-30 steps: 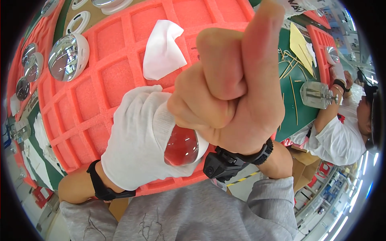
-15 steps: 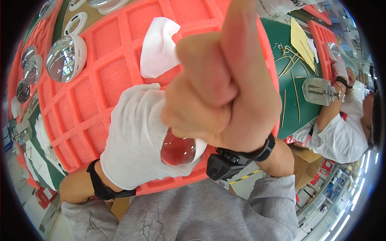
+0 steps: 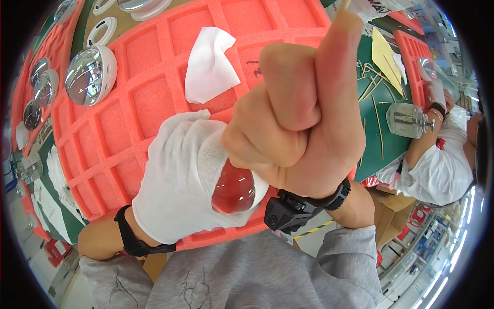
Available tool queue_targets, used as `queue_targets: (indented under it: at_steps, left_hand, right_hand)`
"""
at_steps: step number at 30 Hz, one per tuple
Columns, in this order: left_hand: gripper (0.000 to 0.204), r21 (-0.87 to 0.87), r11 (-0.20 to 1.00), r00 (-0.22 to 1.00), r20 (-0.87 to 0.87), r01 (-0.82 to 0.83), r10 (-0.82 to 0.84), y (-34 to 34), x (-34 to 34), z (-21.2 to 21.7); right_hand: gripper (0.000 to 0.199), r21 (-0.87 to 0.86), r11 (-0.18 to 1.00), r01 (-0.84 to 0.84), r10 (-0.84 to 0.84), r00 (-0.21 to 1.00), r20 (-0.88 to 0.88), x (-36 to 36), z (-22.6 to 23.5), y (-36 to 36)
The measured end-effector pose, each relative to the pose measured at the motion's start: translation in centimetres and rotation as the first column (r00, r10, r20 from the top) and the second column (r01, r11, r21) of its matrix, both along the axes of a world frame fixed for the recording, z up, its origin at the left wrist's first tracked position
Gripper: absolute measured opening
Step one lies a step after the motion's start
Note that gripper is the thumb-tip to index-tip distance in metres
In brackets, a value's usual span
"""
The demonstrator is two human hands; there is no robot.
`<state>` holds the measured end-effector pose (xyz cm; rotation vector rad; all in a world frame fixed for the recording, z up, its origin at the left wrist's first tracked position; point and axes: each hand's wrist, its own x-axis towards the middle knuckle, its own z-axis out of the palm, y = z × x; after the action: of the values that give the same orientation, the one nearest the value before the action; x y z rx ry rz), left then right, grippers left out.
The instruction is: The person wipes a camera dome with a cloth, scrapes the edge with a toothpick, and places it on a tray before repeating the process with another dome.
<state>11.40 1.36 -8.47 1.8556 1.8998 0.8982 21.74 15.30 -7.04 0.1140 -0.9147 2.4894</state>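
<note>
My left hand (image 3: pixel 180 180), in a white glove, is closed around a shiny dome cover (image 3: pixel 233 190) with a white rim. The dome reflects the red of the foam, and part of it is hidden by the glove and my right hand. My right hand (image 3: pixel 303 118), bare, is raised close to the camera, with its fingers curled and pressed together. A thin pale wooden stick (image 3: pixel 345 5) pokes out past its topmost fingertip; the rest of the stick is out of sight. Beyond my left hand a white cloth (image 3: pixel 210 66) lies on the red foam tray (image 3: pixel 149 98).
A mirrored dome with a white housing (image 3: pixel 91 75) sits on the tray's left; more domes stand further left. On the green table (image 3: pixel 393 149) at right lie loose wooden sticks (image 3: pixel 382 131), a yellow sheet (image 3: pixel 386 59) and a glass bottle (image 3: pixel 406 120). Another person (image 3: pixel 437 170) works at far right.
My right hand has shifted a little to the right and down, bringing the stick's end into view. The left hand with the dome cover has moved slightly right.
</note>
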Motion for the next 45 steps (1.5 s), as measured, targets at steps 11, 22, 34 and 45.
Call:
queue_targets:
  at_steps: [11,22,34,45]
  left_hand:
    - [0.071,-0.114,0.989,0.996,0.036,0.090,-0.086,-0.6,-0.5,0.3]
    - [0.067,-0.020,0.997,0.997,-0.013,0.070,-0.070,0.2,-0.3,0.1]
    - [0.072,-0.037,0.997,0.998,-0.018,0.066,-0.067,0.2,-0.5,0.3]
    - [0.072,-0.031,0.998,0.998,-0.020,0.055,-0.056,0.1,-0.3,0.4]
  right_hand:
    - [0.062,0.051,0.999,-0.007,0.006,0.999,0.031,-0.7,-0.3,-0.5]
    - [0.061,-0.241,0.938,-0.250,0.267,0.963,0.042,0.1,-0.4,1.1]
    - [0.061,-0.277,0.945,-0.176,0.196,0.980,0.044,-0.1,-0.3,1.2]
    - [0.062,-0.091,0.977,-0.190,0.188,0.982,-0.034,-0.3,-0.4,0.0]
